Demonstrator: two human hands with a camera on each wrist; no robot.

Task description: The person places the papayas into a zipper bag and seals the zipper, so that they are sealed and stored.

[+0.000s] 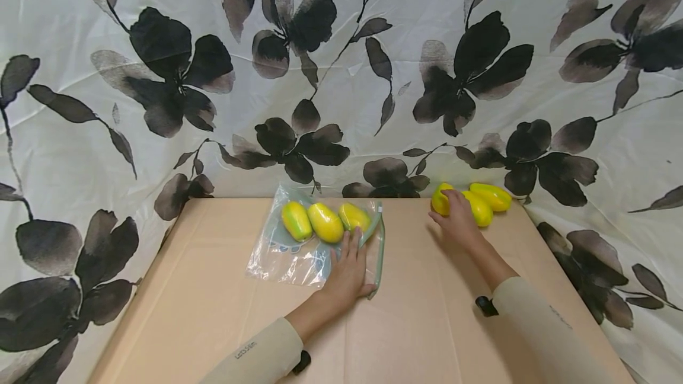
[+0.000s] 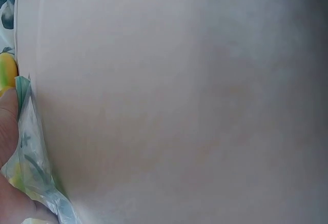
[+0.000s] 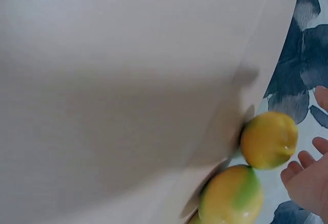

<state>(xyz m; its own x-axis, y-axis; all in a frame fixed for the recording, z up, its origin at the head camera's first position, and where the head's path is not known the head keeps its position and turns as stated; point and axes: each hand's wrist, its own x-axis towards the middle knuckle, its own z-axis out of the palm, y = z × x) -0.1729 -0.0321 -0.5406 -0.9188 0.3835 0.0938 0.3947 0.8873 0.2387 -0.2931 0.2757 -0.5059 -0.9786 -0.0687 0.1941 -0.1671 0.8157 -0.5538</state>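
In the head view, a clear zip-top bag [image 1: 267,259] lies with three yellow-green mangoes [image 1: 326,223] in its upper part. My left hand [image 1: 344,274] holds the bag at its green-edged mouth, fingers on the upper lip and thumb near the lower corner. In the left wrist view, the bag's film [image 2: 38,157] runs between thumb and fingers. Three more mangoes [image 1: 491,196] sit grouped at the far right. Over the leftmost mango [image 1: 440,199] reaches my right hand [image 1: 460,218]. Its fingers are spread beside that mango [image 3: 269,139] in the right wrist view.
Both hands work above a tan board [image 1: 411,325] whose far edge meets a white cloth [image 1: 384,117] printed with dark flowers. The grouped mangoes sit by the board's far right corner. A dark wrist device [image 1: 487,306] shows at the right sleeve.
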